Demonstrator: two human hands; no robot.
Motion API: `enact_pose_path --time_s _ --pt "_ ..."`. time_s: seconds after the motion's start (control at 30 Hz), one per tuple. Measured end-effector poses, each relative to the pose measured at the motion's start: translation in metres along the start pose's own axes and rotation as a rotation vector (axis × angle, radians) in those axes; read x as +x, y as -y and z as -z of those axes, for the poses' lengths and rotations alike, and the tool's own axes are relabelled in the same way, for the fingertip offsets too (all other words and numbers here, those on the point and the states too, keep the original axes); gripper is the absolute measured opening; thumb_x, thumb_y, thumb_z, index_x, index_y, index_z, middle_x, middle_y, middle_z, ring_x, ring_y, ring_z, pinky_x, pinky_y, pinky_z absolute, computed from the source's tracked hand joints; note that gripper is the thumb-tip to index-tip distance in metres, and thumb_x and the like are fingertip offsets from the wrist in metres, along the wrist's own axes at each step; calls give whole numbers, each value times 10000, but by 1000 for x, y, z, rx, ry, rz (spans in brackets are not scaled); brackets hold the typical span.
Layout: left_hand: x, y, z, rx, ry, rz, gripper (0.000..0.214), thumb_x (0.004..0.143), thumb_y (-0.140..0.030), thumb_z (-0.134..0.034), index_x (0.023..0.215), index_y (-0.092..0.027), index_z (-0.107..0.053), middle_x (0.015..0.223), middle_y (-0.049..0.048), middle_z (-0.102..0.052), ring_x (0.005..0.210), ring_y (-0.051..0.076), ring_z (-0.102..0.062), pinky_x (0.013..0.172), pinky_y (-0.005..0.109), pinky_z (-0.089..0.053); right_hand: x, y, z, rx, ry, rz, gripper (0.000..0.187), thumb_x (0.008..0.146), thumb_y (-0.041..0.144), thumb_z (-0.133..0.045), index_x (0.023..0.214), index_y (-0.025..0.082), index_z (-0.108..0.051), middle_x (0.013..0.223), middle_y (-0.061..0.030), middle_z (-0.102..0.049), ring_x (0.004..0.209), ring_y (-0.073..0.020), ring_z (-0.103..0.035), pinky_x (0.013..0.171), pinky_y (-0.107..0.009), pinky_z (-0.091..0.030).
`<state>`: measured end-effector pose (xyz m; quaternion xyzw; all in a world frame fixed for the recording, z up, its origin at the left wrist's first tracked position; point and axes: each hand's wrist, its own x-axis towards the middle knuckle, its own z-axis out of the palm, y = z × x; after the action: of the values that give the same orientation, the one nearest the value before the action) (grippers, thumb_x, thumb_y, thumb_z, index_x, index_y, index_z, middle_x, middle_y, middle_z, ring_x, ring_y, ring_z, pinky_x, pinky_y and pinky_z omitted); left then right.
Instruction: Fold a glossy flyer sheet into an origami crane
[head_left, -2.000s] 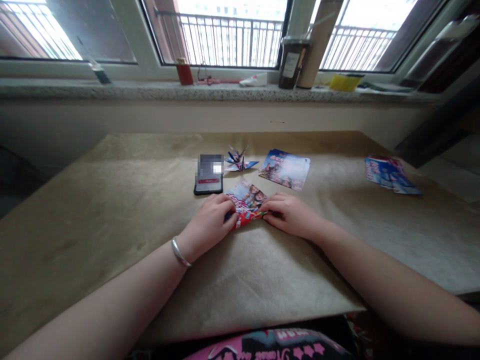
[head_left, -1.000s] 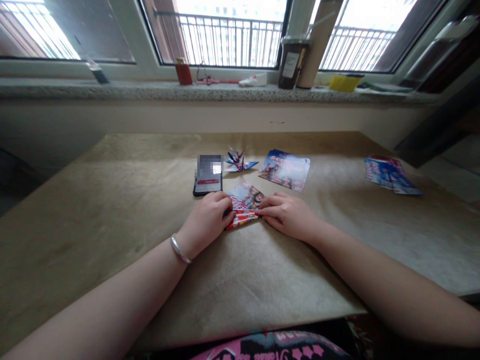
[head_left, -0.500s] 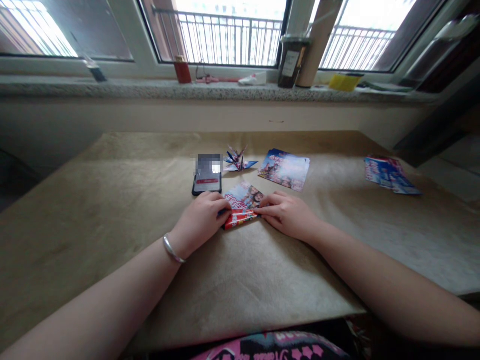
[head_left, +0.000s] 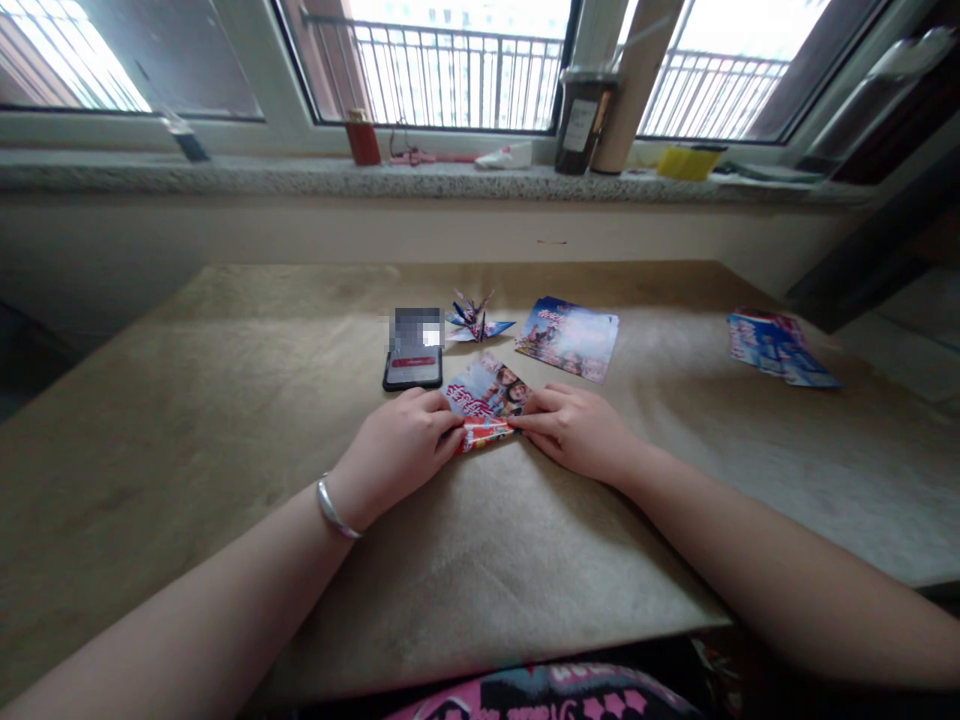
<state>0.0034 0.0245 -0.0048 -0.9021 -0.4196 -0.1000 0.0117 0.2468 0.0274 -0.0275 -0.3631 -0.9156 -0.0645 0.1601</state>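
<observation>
Between my hands a printed sheet of paper (head_left: 486, 386) lies on the table, its near edge folded up to show a red strip. My left hand (head_left: 405, 440) grips the fold's left end, with thumb and fingers closed on it. At the right end, the fingertips of my right hand (head_left: 574, 425) pinch the same fold. Just past the sheet sits a folded paper crane (head_left: 478, 318) in blue and pink. A phone (head_left: 414, 370) with a lit screen lies beyond my left hand.
A stack of printed sheets (head_left: 570, 338) lies behind my right hand, and more blue printed papers (head_left: 780, 350) are at the far right of the table (head_left: 225, 420). Along the windowsill (head_left: 285, 182) stand a red container (head_left: 363, 142), a dark jar (head_left: 581, 125) and a yellow item (head_left: 688, 162).
My left hand has shifted slightly and now covers more of the fold's left end. More of the sheet's upper part shows. My right hand stays nearly still.
</observation>
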Motion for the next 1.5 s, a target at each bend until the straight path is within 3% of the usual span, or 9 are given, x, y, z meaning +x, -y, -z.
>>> enact_pose_path --time_s 0.3,0.43,0.8,1.5 --pt "-4 -6 2 91 -3 -3 276 926 -317 -447 903 -217 -703 898 42 -641 847 201 -582 741 338 -499 1 0 0 -65 -19 60 274 920 263 -478 1066 255 -710 816 -58 -646 772 -176 -524 654 -289 -380" --pt "-5 -10 4 90 1 6 318 927 -391 -429 914 -207 -688 934 59 -634 848 211 -584 721 347 -505 1 1 1 -56 -11 49 269 919 266 -482 1068 263 -706 860 -52 -657 786 -176 -526 655 -288 -383" --pt "-2 -9 -1 50 9 -1 274 905 -312 -475 1081 -175 -634 1035 89 -608 958 228 -561 821 358 -515 3 -4 0 -40 -11 -19 269 925 263 -475 1047 254 -715 882 -61 -666 820 -177 -537 690 -294 -410" --pt "0 -10 0 170 -23 -47 282 916 -319 -448 1063 -170 -638 974 91 -632 887 222 -570 727 332 -495 4 -3 1 -30 7 -36 273 917 253 -476 1048 253 -715 914 -60 -671 826 -174 -556 695 -291 -417"
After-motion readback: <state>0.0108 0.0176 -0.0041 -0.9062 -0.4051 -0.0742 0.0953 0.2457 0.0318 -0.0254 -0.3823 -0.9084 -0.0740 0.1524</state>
